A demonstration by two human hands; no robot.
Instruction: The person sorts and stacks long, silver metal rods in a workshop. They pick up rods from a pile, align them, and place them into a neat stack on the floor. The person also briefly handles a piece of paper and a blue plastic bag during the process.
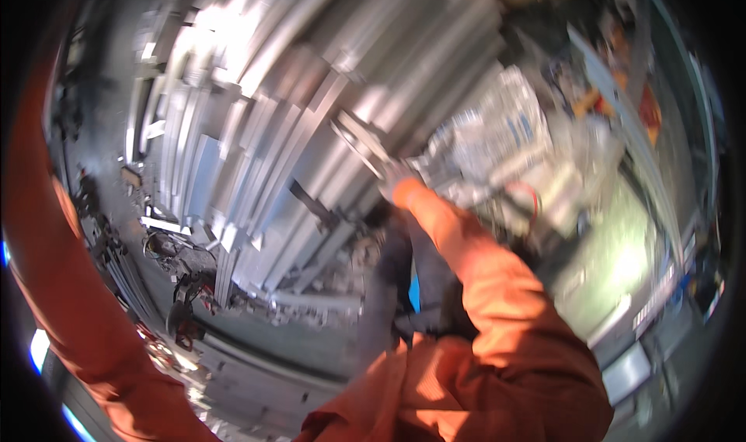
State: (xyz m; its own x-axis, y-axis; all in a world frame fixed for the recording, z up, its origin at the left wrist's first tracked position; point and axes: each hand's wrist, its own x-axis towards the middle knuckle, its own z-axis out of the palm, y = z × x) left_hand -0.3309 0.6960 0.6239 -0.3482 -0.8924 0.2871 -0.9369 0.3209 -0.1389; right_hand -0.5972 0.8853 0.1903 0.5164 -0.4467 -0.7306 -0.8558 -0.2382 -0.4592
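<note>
My right hand (398,176) reaches forward near the middle of the view, its fingers closed round the near end of a short, pale, channel-like piece (361,143). Motion blur hides the finger detail. The piece slants up and to the left over long silvery metal profiles (272,154), which lie side by side in a large stack. My left arm, in an orange sleeve (70,287), stretches up along the left rim. The left hand is outside the picture.
Crumpled white plastic sacking (497,131) lies right of my right hand. Farther right, a long curved-looking metal strip (629,123) stands among clutter. Scraps and tools (186,279) litter the floor at lower left, near a long grey beam (272,380). My dark-trousered legs (381,287) are by the stack.
</note>
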